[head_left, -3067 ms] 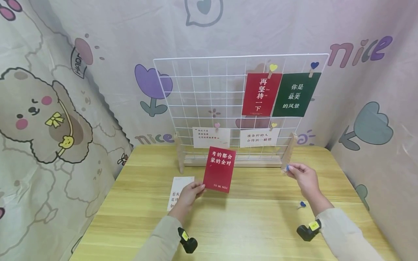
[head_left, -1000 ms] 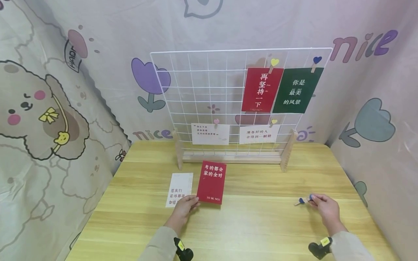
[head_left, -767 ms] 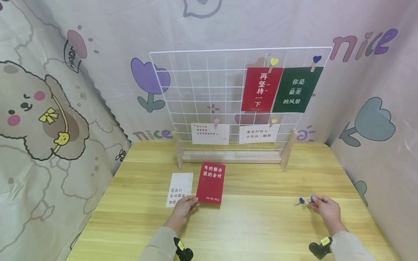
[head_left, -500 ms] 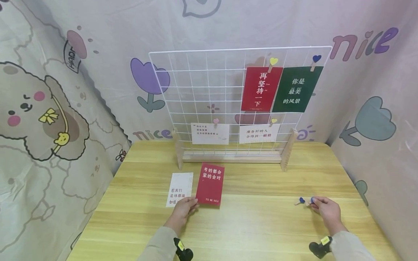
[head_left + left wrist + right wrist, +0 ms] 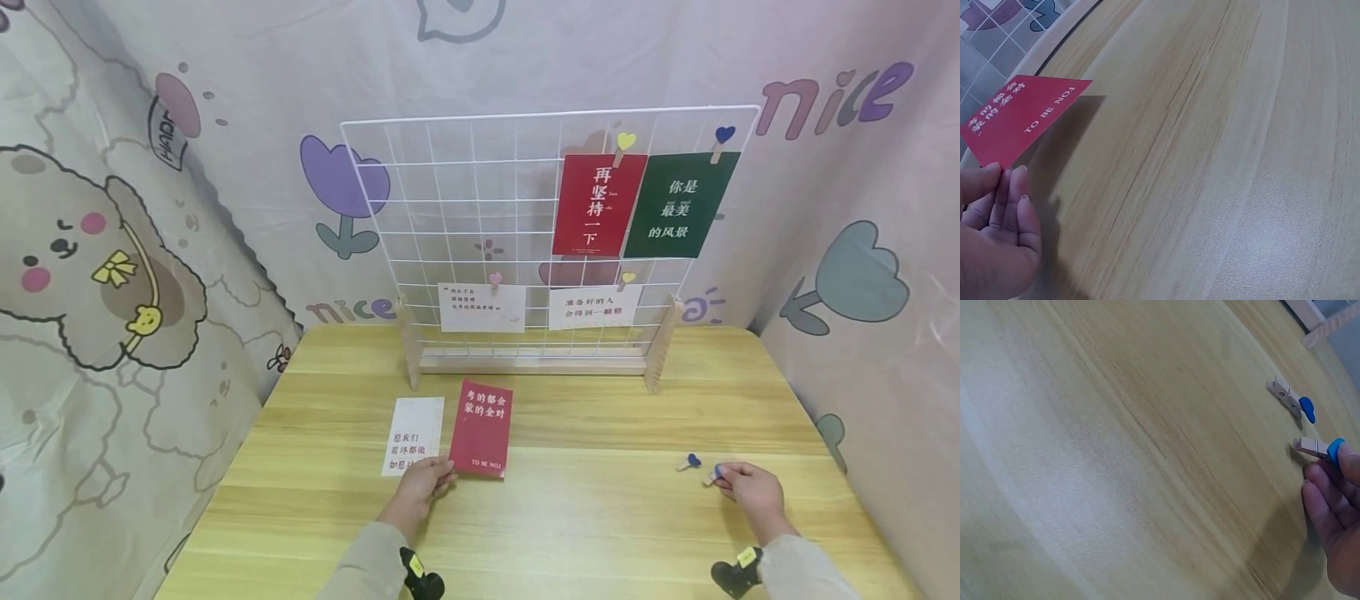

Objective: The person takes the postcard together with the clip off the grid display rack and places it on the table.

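Progress looks past halfway, as I judge it: four of six cards hang on the wire grid [image 5: 495,200], which stands at twelve o'clock on the table [image 5: 570,508]. From the grid's middle, the hanging red card [image 5: 597,205] sits at two o'clock, the green card [image 5: 682,207] between two and three, the right white card [image 5: 594,310] at five, and the left white card [image 5: 482,310] between seven and eight; each has a heart-topped clip [image 5: 626,141] at its upper edge.

Two cards and two blue-topped clips appear to be left. The left hand [image 5: 423,486] pinches the "TO BE NO.1" card [image 5: 481,433] by its near left corner, tilted over the table. At that card's nine o'clock lies the loose white card [image 5: 414,425]. The right hand [image 5: 753,493] pinches one clip [image 5: 1311,447] by its blue top; whether its wooden end touches the table, I cannot tell. The loose clip [image 5: 1284,397] lies just beside it, at ten o'clock in the head view.
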### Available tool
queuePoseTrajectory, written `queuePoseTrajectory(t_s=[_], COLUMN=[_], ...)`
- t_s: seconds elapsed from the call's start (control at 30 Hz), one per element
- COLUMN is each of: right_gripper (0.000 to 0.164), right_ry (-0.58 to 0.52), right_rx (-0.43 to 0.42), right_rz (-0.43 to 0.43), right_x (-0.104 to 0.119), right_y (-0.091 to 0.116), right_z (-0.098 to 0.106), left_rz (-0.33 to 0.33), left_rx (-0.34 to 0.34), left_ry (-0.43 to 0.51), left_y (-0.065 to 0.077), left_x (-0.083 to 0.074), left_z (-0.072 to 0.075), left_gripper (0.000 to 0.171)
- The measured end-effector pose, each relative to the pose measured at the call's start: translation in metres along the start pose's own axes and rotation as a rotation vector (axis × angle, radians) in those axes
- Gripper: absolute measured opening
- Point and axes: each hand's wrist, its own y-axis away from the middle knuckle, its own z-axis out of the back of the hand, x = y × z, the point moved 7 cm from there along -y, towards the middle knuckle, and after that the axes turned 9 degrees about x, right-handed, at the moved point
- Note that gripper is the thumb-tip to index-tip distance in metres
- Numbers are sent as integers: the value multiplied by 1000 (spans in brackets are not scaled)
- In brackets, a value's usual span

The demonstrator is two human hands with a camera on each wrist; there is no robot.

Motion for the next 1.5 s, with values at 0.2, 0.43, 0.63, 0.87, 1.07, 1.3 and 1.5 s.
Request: queuePoseTrajectory(t_s=[0.2,0.43,0.63,0.87,1.07,1.3,1.5], right_gripper=[28,28,28,27,28,25,25], right_ry=[36,20,19,14,-23,-12,29], right_rx=[3,26,34,41,56,53,47], right_rz=[-9,17,27,12,21,-11,-19], right_x=[4,5,5,6,6,4,3], right_y=[0,0,-2,-2,-3,-6,-8], right_z=[0,0,-1,-1,-2,-2,-2], left_rz=[22,63,78,104,118,129,148], left_rx=[-8,-33,-54,-104,-140,-159,-144], left_ry=[-22,-44,-58,-119,-191,-276,-249], left_y=[-1,-1,-2,-5,-11,-15,-15], left_x=[3,7,8,9,13,11,8], left_z=[1,2,2,2,3,4,3], left_gripper=[24,20,18,20,17,10,11])
